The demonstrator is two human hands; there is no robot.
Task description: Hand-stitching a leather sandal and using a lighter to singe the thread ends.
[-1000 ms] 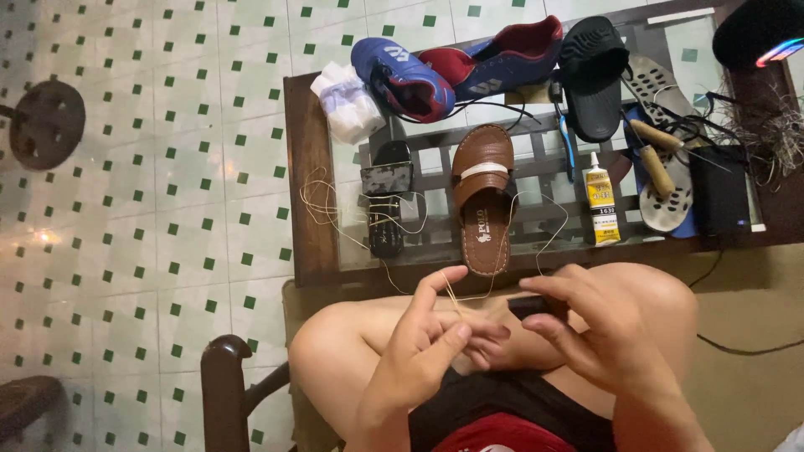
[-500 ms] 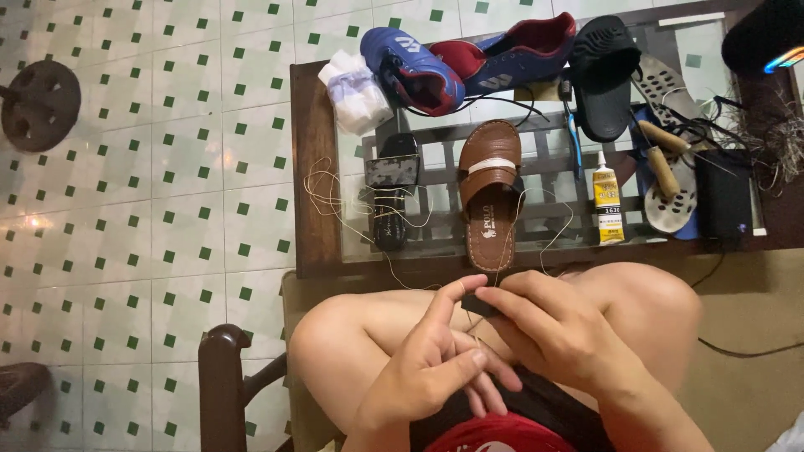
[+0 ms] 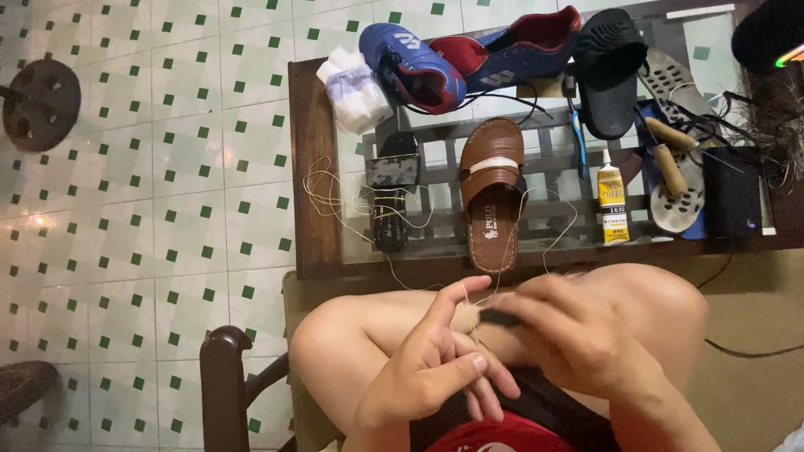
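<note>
Hands over my lap now, both raised above my bare knees: my left hand is palm-in with fingers curled, thumb and forefinger pinching a pale thread that rises from it; my right hand is blurred, fingers bent around a small dark object held just beside the left fingertips, and what that object is I cannot tell. The thread runs up from my fingers toward the near edge of the glass-topped table and lies in loose loops near its left edge. Counting on the table: one brown sandal at the middle of the near edge, toe toward me; two blue and red sports shoes along the far edge; one black slide by the far right; one grey shoe sole toward the right edge with two wooden-handled tools lying on it; one yellow glue tube between sandal and sole; one black strap piece left of the sandal; one white wad of cloth at the far left corner. One dark wooden chair arm sits by my left knee.
</note>
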